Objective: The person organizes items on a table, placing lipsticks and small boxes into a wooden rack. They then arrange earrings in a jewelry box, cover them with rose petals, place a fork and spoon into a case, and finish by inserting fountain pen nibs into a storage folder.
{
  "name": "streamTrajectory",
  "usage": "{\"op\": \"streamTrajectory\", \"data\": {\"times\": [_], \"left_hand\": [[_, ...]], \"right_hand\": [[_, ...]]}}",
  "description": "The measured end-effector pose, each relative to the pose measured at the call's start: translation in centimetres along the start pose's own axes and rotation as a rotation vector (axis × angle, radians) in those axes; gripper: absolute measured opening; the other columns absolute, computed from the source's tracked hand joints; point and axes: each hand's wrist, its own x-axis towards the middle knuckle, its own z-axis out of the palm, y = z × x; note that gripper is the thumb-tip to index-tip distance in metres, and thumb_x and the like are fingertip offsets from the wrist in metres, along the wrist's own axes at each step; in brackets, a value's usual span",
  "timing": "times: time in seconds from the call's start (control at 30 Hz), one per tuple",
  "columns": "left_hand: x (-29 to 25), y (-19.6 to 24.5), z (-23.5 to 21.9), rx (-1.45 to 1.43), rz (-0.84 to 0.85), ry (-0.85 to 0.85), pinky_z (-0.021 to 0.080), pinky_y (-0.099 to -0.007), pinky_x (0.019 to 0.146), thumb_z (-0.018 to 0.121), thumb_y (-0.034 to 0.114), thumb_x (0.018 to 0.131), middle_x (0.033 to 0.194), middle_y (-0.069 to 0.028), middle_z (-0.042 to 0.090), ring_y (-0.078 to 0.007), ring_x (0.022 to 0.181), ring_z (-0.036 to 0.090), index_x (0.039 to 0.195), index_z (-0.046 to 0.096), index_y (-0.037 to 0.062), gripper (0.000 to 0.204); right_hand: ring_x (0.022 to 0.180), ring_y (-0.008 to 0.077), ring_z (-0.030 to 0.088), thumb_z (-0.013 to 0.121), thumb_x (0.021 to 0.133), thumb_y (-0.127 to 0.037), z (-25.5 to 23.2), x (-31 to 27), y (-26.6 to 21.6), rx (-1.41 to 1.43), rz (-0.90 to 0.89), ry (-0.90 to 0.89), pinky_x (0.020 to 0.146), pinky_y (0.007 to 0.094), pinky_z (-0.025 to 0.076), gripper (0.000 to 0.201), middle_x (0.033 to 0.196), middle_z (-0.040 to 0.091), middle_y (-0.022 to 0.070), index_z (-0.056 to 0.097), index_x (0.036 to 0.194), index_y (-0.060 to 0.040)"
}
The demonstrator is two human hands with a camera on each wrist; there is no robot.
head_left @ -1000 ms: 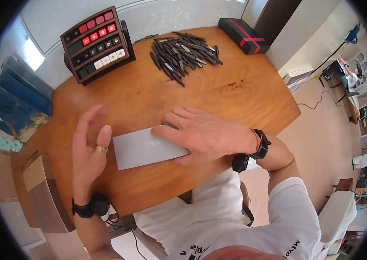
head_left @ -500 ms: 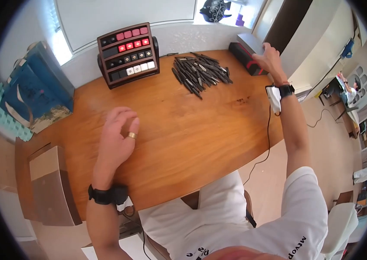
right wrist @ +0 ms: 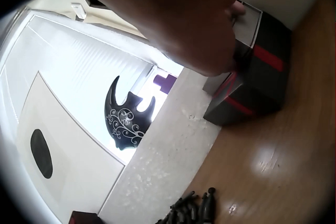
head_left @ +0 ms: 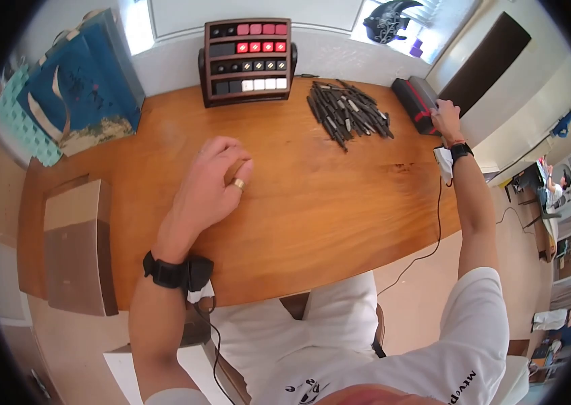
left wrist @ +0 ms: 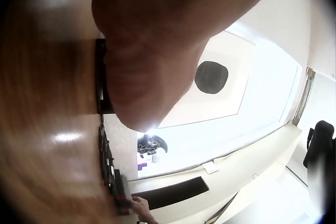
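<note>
At the far right of the table in the head view, my right hand (head_left: 447, 120) grips the near end of a flat grey box (head_left: 424, 88). That box lies along the wall side of a black box (head_left: 407, 101) with a red ribbon. In the right wrist view the fingers bend over the pale face of the grey box (right wrist: 251, 28), close beside the ribboned black box (right wrist: 257, 90); my palm hides part of both. Over the table's middle left hovers my left hand (head_left: 211, 179), wearing a ring, its fingers loosely curled with nothing in them.
A pile of slim dark sticks (head_left: 349, 111) lies left of the boxes. Farther left stand a wooden rack (head_left: 245, 64) of coloured cubes and a blue paper bag (head_left: 86, 88). A brown box (head_left: 73, 250) sits at the left edge. From the right wrist hangs a cable (head_left: 439, 209).
The right hand carried the grey box from the table's middle to the far right, then lowered it behind the ribboned box. The left hand stayed over the table; the head view turned right.
</note>
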Motion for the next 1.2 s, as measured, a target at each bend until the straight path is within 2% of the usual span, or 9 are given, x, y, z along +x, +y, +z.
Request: {"op": "streamTrajectory", "data": {"times": [0.27, 0.33, 0.5, 0.57, 0.67, 0.9, 1.0, 1.1, 1.2], "left_hand": [[0.2, -0.9, 0.5, 0.02, -0.007, -0.001, 0.052, -0.0428, 0.095, 0.07, 0.009, 0.099, 0.115, -0.0169, 0.067, -0.0375, 0.11, 0.064, 0.107, 0.071, -0.0012, 0.013], [-0.2, -1.4, 0.4, 0.055, 0.036, 0.019, 0.052, -0.0448, 0.094, 0.07, 0.01, 0.099, 0.111, -0.0169, 0.067, -0.0379, 0.108, 0.064, 0.105, 0.072, 0.0003, 0.012], [-0.3, -1.6, 0.0, 0.158, 0.012, 0.101, 0.051, -0.0476, 0.093, 0.07, 0.014, 0.097, 0.109, -0.0152, 0.067, -0.0383, 0.106, 0.063, 0.102, 0.072, 0.002, 0.013], [-0.2, -1.4, -0.4, 0.186, -0.024, 0.107, 0.051, -0.0474, 0.094, 0.07, 0.014, 0.096, 0.109, -0.0145, 0.068, -0.0379, 0.107, 0.062, 0.103, 0.073, 0.0025, 0.014], [-0.4, -1.7, -0.6, 0.272, -0.075, 0.171, 0.049, -0.0474, 0.096, 0.07, 0.014, 0.096, 0.112, -0.0132, 0.068, -0.036, 0.11, 0.062, 0.105, 0.074, 0.0036, 0.014], [0.0, -1.4, -1.3, 0.48, -0.138, 0.393, 0.047, -0.048, 0.101, 0.074, 0.019, 0.096, 0.115, -0.0131, 0.07, -0.0347, 0.115, 0.063, 0.107, 0.074, 0.0034, 0.019], [0.4, -1.2, -2.7, 0.565, -0.087, 0.525, 0.049, -0.0474, 0.1, 0.076, 0.02, 0.095, 0.115, -0.0146, 0.071, -0.0361, 0.113, 0.065, 0.107, 0.075, 0.0031, 0.021], [1.0, -2.0, -7.4, 0.642, -0.057, 0.65, 0.053, -0.0474, 0.098, 0.08, 0.026, 0.094, 0.111, -0.0181, 0.073, -0.0391, 0.108, 0.067, 0.108, 0.076, 0.0022, 0.028], [-1.3, -2.5, -14.8, 0.799, -0.327, 0.602, 0.053, -0.0469, 0.102, 0.073, 0.043, 0.099, 0.12, -0.023, 0.073, -0.0413, 0.117, 0.068, 0.122, 0.074, 0.0009, 0.048]], "right_hand": [[0.108, 0.0455, 0.066, 0.063, 0.1, -0.03, 0.8, 1.7, -0.6, -0.172, 0.008, -0.017, 0.095, 0.0537, 0.052, 0.034, 0.111, 0.072, 0.0239, 0.076, 0.103, 0.0002], [0.109, 0.0471, 0.067, 0.063, 0.1, -0.031, 1.1, 2.0, -0.1, -0.221, 0.028, -0.081, 0.092, 0.0583, 0.055, 0.035, 0.114, 0.071, 0.0259, 0.072, 0.115, -0.0006], [0.117, 0.0465, 0.066, 0.072, 0.1, -0.026, -8.6, -2.0, -14.2, 0.352, -0.248, 0.15, 0.108, 0.0507, 0.049, 0.046, 0.125, 0.071, 0.0244, 0.065, 0.135, 0.0033], [0.116, 0.0415, 0.068, 0.074, 0.1, -0.024, -16.2, -6.4, -21.1, 0.752, -0.187, -0.318, 0.101, 0.044, 0.053, 0.04, 0.124, 0.073, 0.0246, 0.07, 0.128, 0.0037], [0.11, 0.0357, 0.07, 0.076, 0.098, -0.019, -23.1, -11.8, -27.1, 0.824, -0.496, -0.399, 0.094, 0.0406, 0.055, 0.033, 0.119, 0.073, 0.0202, 0.071, 0.125, 0.0008], [0.097, 0.0279, 0.069, 0.074, 0.099, -0.012, -15.9, -14.1, -31.7, 1.248, -0.744, -0.247, 0.082, 0.0353, 0.055, 0.019, 0.11, 0.071, 0.0131, 0.07, 0.114, -0.0012], [0.093, 0.0241, 0.067, 0.074, 0.1, -0.011, -14.5, -14.3, -31.0, 1.476, -0.437, -0.464, 0.076, 0.0331, 0.054, 0.016, 0.108, 0.07, 0.0112, 0.071, 0.113, -0.0015], [0.09, 0.0213, 0.065, 0.073, 0.1, -0.011, -15.0, -13.7, -30.5, 1.371, -0.532, -0.319, 0.073, 0.0322, 0.052, 0.014, 0.102, 0.067, 0.01, 0.072, 0.11, -0.0013], [0.085, 0.0219, 0.062, 0.073, 0.1, -0.011, -15.3, -14.1, -30.6, 1.307, -0.586, -0.303, 0.07, 0.033, 0.051, 0.012, 0.097, 0.064, 0.01, 0.072, 0.107, -0.0014]]}}
